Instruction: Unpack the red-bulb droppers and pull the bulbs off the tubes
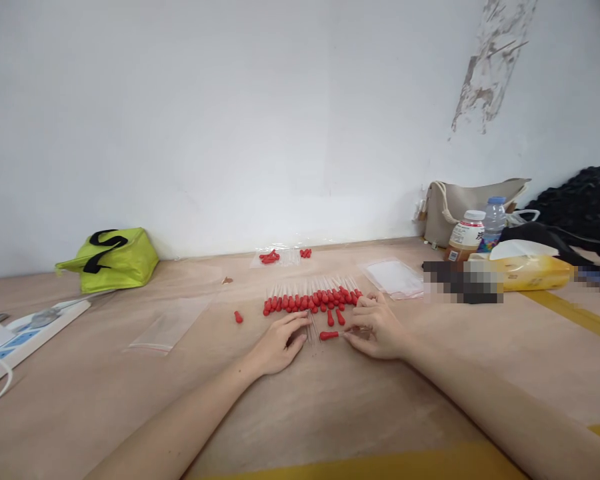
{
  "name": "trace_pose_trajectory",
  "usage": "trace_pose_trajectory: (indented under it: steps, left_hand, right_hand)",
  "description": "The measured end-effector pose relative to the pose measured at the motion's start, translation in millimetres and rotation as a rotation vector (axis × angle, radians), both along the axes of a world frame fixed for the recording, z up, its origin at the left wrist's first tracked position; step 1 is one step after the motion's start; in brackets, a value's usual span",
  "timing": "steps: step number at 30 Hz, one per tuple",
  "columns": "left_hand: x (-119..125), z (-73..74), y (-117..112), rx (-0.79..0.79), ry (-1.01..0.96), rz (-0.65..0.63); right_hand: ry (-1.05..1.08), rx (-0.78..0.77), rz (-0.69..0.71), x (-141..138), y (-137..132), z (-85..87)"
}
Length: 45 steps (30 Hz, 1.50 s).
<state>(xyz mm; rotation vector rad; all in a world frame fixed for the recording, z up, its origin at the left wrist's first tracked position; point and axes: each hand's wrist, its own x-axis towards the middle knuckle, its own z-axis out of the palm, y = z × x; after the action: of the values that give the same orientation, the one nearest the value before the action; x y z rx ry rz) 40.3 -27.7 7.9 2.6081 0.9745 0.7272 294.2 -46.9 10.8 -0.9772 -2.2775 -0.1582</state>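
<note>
My right hand is closed on a dropper near its glass stem, and the dropper's red rubber bulb points left. My left hand rests on the table with thumb and fingers apart, its fingertips at the edge of a few clear glass tubes. Whether it touches one is hard to see. Just behind both hands lies a wide row of droppers, red bulbs towards me and glass stems towards the wall. Two loose red bulbs sit between the row and the held dropper. Another red bulb lies apart on the left.
Clear plastic bags lie left and right. Near the wall a bag with red bulbs and tubes lies flat. A green bag and power strip are left; bottles and a tissue pack are right.
</note>
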Motion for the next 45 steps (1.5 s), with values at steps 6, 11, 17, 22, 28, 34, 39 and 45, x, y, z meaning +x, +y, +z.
trace_pose_trajectory:
  steps: [6,11,17,22,28,34,39,45]
  left_hand:
    - [0.5,0.4,-0.7,0.018,-0.018,-0.012]
    - [-1.7,3.7,-8.2,0.093,-0.142,0.054]
    - [0.8,1.8,-17.7,0.274,-0.083,-0.011]
    - [-3.9,-0.5,-22.6,0.321,0.032,0.013]
    - [-12.6,1.4,-32.7,0.324,0.051,-0.013]
    - [-23.2,-4.4,-31.8,0.243,-0.081,0.028]
    - [-55.8,24.5,-15.8,0.178,-0.218,0.419]
    - [-117.4,53.7,9.7,0.043,0.0,0.819]
  right_hand:
    - [0.005,-0.056,0.009,-3.0,-1.8,-0.9]
    - [0.07,-0.089,-0.005,-13.6,-7.9,4.2]
    - [0.07,-0.038,0.003,-39.2,-15.2,-3.1]
    - [0.019,0.05,0.076,-46.1,-17.3,-10.5]
    - [-0.015,0.105,0.11,-45.8,-20.7,-11.9]
    - [0.046,0.108,0.042,-37.1,-18.1,-12.8]
    - [0.244,0.051,-0.198,-35.9,-12.2,-14.1]
    - [0.146,0.118,-0.225,-43.0,-7.7,-5.6]
